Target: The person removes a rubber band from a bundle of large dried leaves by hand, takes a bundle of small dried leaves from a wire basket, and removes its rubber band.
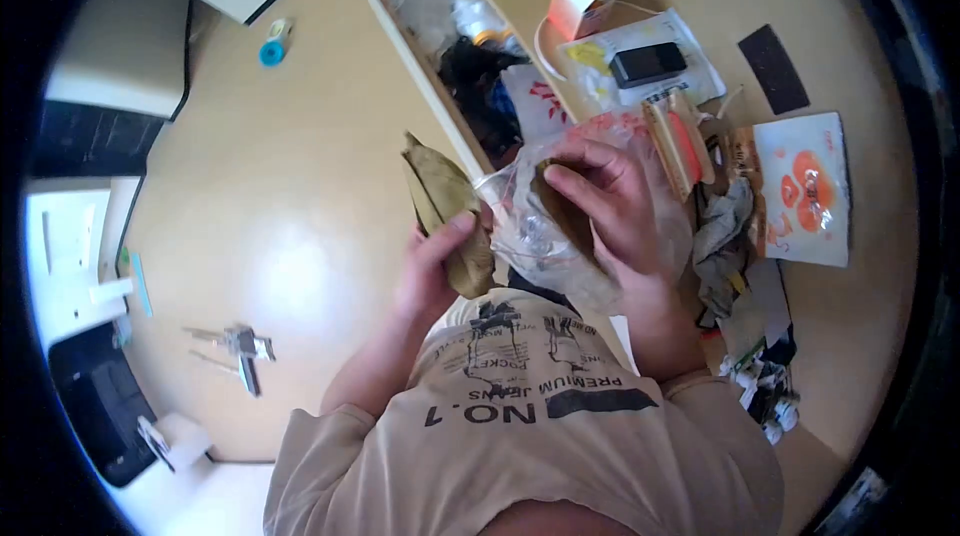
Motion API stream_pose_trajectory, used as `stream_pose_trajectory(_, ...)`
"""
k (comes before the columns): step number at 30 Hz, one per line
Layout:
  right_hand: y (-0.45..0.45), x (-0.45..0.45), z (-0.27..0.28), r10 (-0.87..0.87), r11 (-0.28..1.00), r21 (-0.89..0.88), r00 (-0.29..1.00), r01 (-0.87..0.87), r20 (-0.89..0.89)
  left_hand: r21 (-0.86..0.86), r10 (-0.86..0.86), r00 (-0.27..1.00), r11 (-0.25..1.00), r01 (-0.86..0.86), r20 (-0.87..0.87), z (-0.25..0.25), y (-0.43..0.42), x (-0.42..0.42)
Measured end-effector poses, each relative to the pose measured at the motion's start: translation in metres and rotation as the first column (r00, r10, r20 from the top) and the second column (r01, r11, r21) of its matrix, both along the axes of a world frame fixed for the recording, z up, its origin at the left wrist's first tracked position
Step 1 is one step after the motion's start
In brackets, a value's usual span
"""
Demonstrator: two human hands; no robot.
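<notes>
My left hand [432,261] is closed around a folded, olive-green leaf bundle [447,206] with a pointed upper end. It looks like a leaf wrapping; whether anything is inside cannot be seen. Opposite it, my right hand [612,198] pinches a darker olive-brown leaf piece [566,216] between thumb and fingers. Behind and beneath the right hand spreads a crumpled clear plastic bag [535,246] with red print. The two leaf pieces are held apart, in front of my shirt.
An open drawer [395,31] full of bags and bottles lies ahead. On the desk to the right are a black phone [648,64], a small box [580,6], a white-and-orange packet [805,191] and a grey cloth [722,236]. A blue-and-white roll [272,52] lies on the floor.
</notes>
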State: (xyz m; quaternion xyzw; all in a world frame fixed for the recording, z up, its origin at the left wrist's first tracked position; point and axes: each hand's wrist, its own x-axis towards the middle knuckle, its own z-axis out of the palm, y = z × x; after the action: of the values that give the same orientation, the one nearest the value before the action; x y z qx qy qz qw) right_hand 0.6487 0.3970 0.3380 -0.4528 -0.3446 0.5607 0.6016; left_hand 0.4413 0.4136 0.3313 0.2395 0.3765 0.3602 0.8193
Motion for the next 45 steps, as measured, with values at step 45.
stream_pose_trajectory(45, 0.008, -0.127, 0.042, -0.081, 0.918, 0.37, 0.848, -0.141, 0.524, 0.424, 0.152, 0.978, 0.902, -0.078, -0.143, 0.045, 0.058, -0.095)
